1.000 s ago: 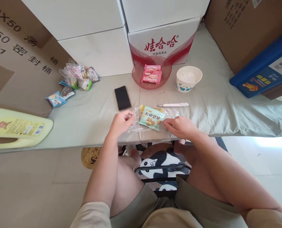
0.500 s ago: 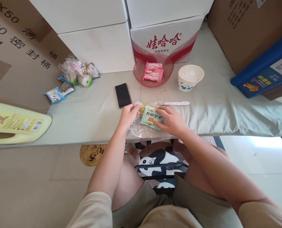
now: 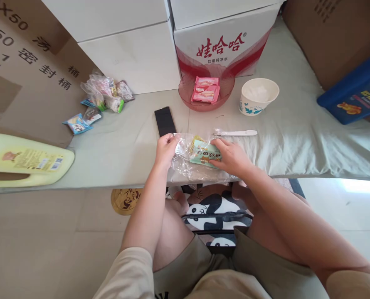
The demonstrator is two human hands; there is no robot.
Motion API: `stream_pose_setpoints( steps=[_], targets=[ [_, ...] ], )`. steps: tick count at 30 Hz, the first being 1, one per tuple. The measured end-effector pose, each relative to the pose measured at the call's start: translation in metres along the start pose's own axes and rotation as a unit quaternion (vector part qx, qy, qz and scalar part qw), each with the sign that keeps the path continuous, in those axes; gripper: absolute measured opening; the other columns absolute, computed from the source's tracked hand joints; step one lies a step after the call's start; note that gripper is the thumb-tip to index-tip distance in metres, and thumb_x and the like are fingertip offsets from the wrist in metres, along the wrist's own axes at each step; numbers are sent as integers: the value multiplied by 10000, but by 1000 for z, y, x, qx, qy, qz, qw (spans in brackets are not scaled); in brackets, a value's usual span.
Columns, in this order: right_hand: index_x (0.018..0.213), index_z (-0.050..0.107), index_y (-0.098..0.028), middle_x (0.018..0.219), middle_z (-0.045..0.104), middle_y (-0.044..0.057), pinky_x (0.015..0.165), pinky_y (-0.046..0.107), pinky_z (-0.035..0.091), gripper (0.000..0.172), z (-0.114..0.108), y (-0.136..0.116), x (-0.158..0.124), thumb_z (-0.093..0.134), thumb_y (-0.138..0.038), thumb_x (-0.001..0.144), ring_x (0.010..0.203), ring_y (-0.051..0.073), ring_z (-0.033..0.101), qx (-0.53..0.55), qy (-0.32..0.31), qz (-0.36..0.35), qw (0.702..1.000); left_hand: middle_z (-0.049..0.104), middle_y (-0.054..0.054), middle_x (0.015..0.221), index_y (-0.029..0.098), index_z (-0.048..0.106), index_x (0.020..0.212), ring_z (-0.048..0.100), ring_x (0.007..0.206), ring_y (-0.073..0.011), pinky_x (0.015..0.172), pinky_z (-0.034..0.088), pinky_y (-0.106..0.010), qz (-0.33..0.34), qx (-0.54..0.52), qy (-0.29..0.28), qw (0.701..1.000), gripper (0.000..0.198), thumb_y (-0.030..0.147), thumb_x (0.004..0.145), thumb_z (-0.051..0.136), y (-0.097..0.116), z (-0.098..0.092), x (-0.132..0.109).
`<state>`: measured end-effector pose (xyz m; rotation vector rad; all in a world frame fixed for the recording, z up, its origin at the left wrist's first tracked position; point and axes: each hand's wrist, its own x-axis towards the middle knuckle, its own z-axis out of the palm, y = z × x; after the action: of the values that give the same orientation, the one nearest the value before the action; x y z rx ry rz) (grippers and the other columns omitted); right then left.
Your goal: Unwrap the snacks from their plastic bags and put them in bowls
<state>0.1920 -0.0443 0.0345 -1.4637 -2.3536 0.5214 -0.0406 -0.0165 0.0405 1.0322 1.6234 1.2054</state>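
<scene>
My left hand [image 3: 166, 150] is closed, pinching the edge of a clear plastic bag [image 3: 185, 166] that lies crumpled on the cloth. Between my hands is a mint-green snack packet [image 3: 203, 154] with dark lettering and a cartoon animal; a bit of yellow wrapping shows behind it. My right hand [image 3: 233, 155] grips the packet's right end, thumb in front and fingers over the top. Just beyond the right hand rests a white, slim, knife-like tool [image 3: 237, 133]. A black phone [image 3: 165, 120] lies right behind my left hand, its lower end covered by the fingers.
A pink glass bowl [image 3: 185, 97] with pink wafer packets and a paper cup [image 3: 256, 97] stand at the back. Small wrapped snacks [image 3: 104, 97] and a yellow jug [image 3: 32, 160] are on the left. White boxes [image 3: 135, 62] line the rear; a blue container [image 3: 353, 97] is at right.
My left hand has pulled the bag's edge a little away from the packet, leaving more film stretched between them. The right hand has closed on the packet, which now looks tilted. The view has shifted slightly.
</scene>
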Motion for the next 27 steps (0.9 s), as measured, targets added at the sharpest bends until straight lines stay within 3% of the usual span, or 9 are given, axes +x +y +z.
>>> stream_pose_setpoints(
  steps=[2,5,9,11,15,19,22,24,27],
  targets=[
    [1336,571,-232,1266,688,126,746,394,517,499,-1,1,-4,634,-392,867,943,304,690,16,-1,23,1000,440,54,537,206,395,580,291,454,-62,453,212,-223,6,-21,-4,1000,355,312,798,654,2,1,3],
    [1420,532,-234,1343,676,132,789,412,550,564,-1,5,-8,621,-358,878,1025,310,704,38,31,26,998,475,47,554,199,429,570,283,444,-57,450,207,-234,-4,-52,8,999,320,286,800,634,7,1,6],
    [1319,613,-226,1279,720,122,964,463,542,416,2,6,-8,582,-326,916,1162,306,681,61,115,-26,991,443,50,535,193,431,546,316,468,-61,475,245,-227,-9,-60,49,997,318,239,800,617,7,-3,13],
    [1228,649,-235,1209,744,114,975,467,542,334,2,2,-9,586,-340,918,1138,300,691,87,146,-36,985,409,57,517,195,423,537,314,475,-67,482,245,-226,6,-56,58,997,320,229,792,614,4,-6,16],
    [1123,644,-245,1025,756,87,797,436,583,323,-8,-11,-21,673,-428,858,900,285,718,157,196,20,968,373,61,490,199,405,503,321,487,-77,495,248,-231,27,-31,69,997,337,225,773,605,0,-13,19],
    [1069,599,-240,879,696,47,647,394,567,312,-35,-5,-22,683,-449,853,738,245,673,222,284,47,931,335,70,471,204,413,499,315,484,-84,502,239,-233,-2,-31,41,999,346,259,770,622,1,-15,19],
    [1114,591,-255,939,687,47,697,429,582,352,-64,13,22,701,-449,843,813,259,678,193,328,54,923,368,64,489,199,427,505,336,508,-88,524,249,-226,25,-14,1,1000,320,231,768,607,0,-13,16],
    [1102,598,-254,978,683,50,741,446,589,403,-80,29,75,772,-435,787,879,267,680,155,294,54,942,368,61,509,199,400,511,335,523,-90,534,245,-226,50,3,-21,999,327,215,772,595,-1,-10,16],
    [1197,582,-235,1046,675,48,788,463,590,567,-90,51,161,848,-381,718,921,253,686,182,205,21,961,329,58,526,203,376,512,309,534,-97,535,216,-241,69,49,-51,995,354,219,789,595,-2,-6,16]
  ],
)
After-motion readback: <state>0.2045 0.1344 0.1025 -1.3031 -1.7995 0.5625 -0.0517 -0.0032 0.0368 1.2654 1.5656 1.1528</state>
